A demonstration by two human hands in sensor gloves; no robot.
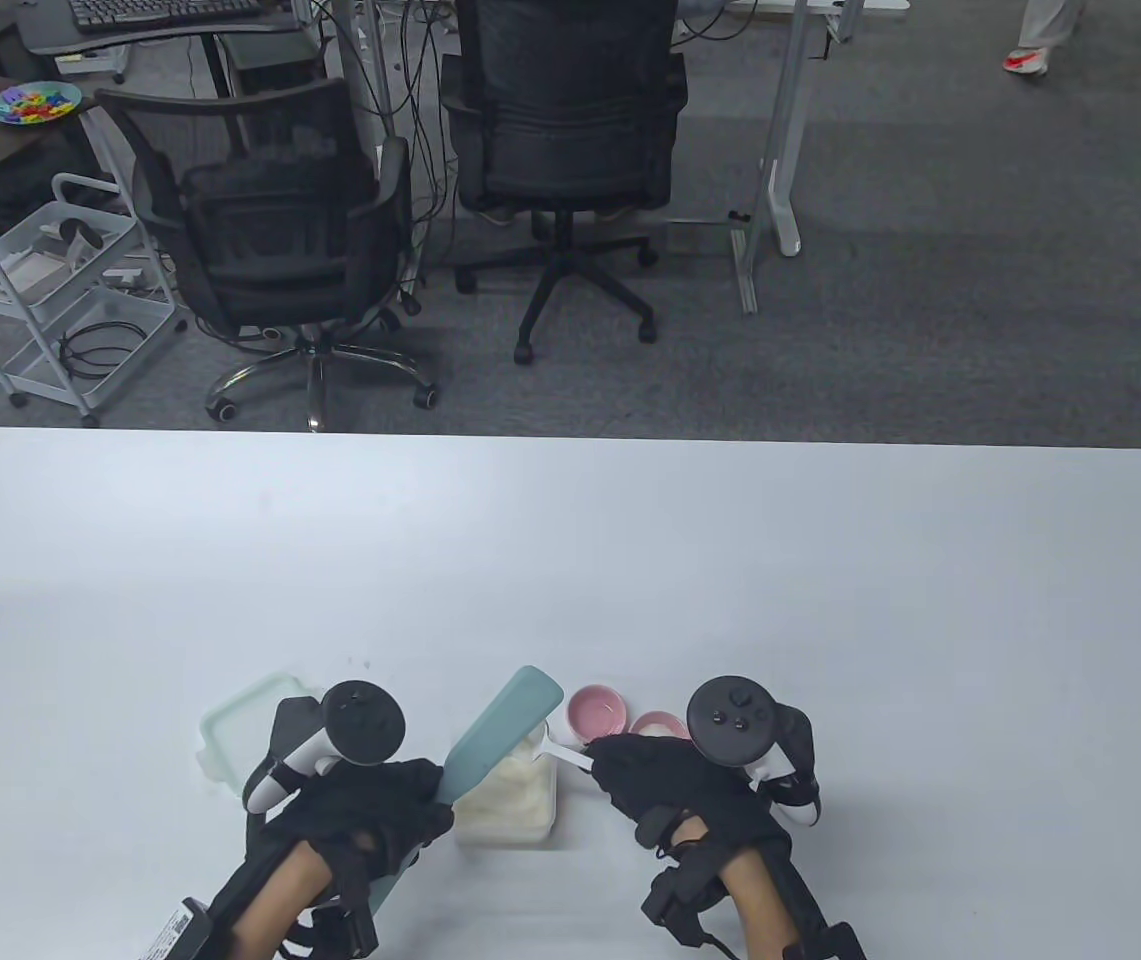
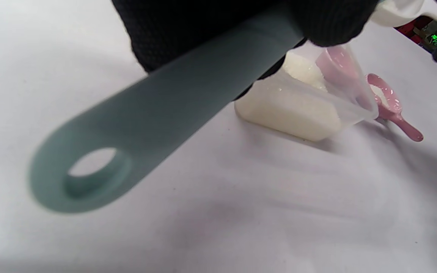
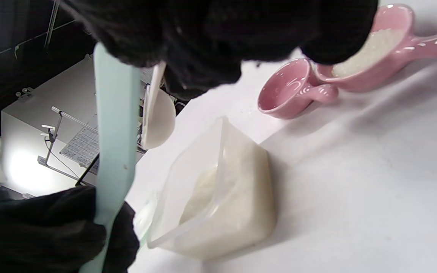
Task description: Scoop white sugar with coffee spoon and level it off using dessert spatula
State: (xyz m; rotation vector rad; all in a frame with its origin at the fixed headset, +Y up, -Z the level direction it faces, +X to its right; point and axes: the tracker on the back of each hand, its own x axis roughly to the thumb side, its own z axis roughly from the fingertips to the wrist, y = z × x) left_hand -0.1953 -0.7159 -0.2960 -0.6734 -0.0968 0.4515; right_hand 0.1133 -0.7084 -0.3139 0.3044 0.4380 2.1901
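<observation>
A clear plastic tub of white sugar [image 1: 508, 800] [image 2: 302, 110] [image 3: 222, 197] stands near the table's front edge. My left hand [image 1: 370, 810] grips a grey-green dessert spatula [image 1: 500, 730] [image 2: 157, 113] [image 3: 114, 125], whose blade slants up over the tub. My right hand [image 1: 670, 790] pinches the handle of a white coffee spoon [image 1: 560, 752] [image 3: 157, 117], its bowl held above the tub beside the spatula blade. What the spoon holds cannot be seen.
Two pink scoops lie just right of the tub: an empty one [image 1: 598, 712] [image 3: 290, 89] and one with sugar in it [image 1: 658, 724] [image 3: 378, 49] [image 2: 387, 102]. The tub's pale green lid [image 1: 245, 735] lies to the left. Office chairs stand beyond the far table edge.
</observation>
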